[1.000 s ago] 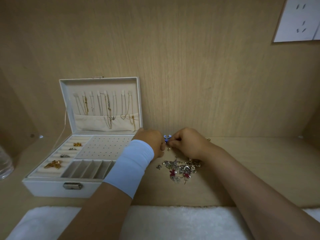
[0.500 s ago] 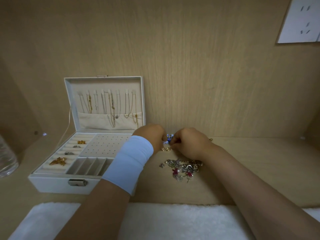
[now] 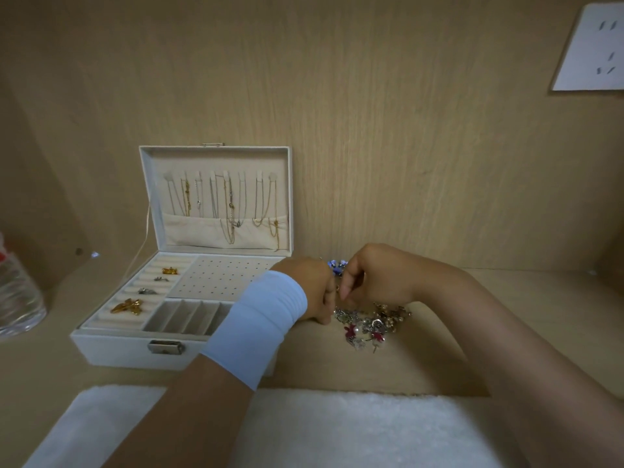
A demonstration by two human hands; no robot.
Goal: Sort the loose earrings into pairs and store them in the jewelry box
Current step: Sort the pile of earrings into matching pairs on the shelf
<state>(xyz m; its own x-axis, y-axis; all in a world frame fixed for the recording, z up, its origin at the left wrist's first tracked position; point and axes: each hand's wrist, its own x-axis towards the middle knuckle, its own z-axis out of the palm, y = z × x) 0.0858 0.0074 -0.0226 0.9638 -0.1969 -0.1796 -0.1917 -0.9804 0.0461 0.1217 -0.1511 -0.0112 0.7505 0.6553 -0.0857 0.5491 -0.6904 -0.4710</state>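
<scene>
My left hand (image 3: pixel 309 288), with a light blue wristband, and my right hand (image 3: pixel 378 278) meet fingertip to fingertip over the wooden shelf. Their curled fingers pinch a small gold earring (image 3: pixel 336 288) between them. A blue beaded earring (image 3: pixel 337 265) shows just behind the fingers, by the back wall. The pile of loose earrings (image 3: pixel 368 324), silver, pearl and dark red, lies right below my right hand. The white jewelry box (image 3: pixel 111 347) stands open to the left. Its perforated earring panel (image 3: pixel 216 276) is bare, and gold and silver pieces (image 3: pixel 127 306) sit in the ring rolls.
Several necklaces hang in the raised lid (image 3: pixel 216 201). A clear glass vessel (image 3: pixel 17 298) stands at the far left. A white fluffy mat (image 3: pixel 304 430) covers the near edge. A wall socket (image 3: pixel 594 49) is at the upper right. My left forearm crosses the box's right front corner.
Both hands stay together over the pile, with only slight finger movements. The view has shifted a little, so the box sits further right in the frame.
</scene>
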